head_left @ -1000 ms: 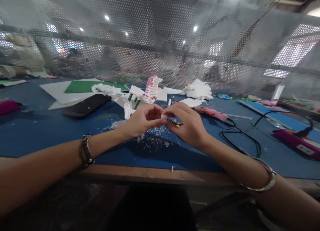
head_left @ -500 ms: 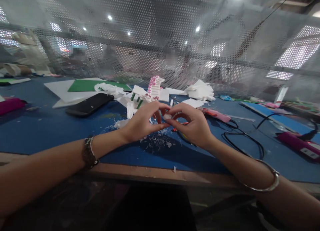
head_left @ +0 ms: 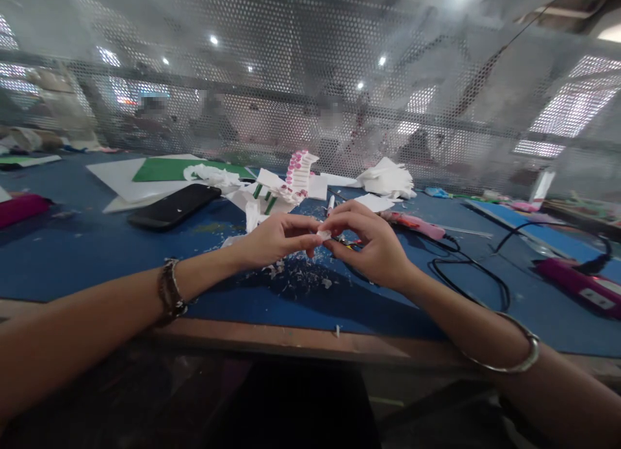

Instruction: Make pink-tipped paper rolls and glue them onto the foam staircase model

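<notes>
Between my fingertips is a small whitish piece (head_left: 323, 235), its exact kind too small to make out. My left hand (head_left: 279, 242) pinches it from the left, thumb and fingers pressed together. On the other side my right hand (head_left: 371, 245) has its thumb and fingertips on the same piece. White scraps (head_left: 303, 274) lie scattered on the blue table top (head_left: 218, 294) below. Partly hidden behind my right hand is a tool with red and yellow parts (head_left: 356, 244).
A black phone (head_left: 174, 206) lies to the left, near green sheet (head_left: 187, 169) and white paper. Pink-tipped white sticks (head_left: 299, 171) stand behind my hands. At right are a pink-handled corded tool (head_left: 417, 224), black cable and a magenta power strip (head_left: 579, 284). Perforated mesh (head_left: 291, 67) rises behind.
My left fingers have flattened and closed more around the whitish piece, which sits slightly lower and shows more clearly. My right fingertips have shifted over its top.
</notes>
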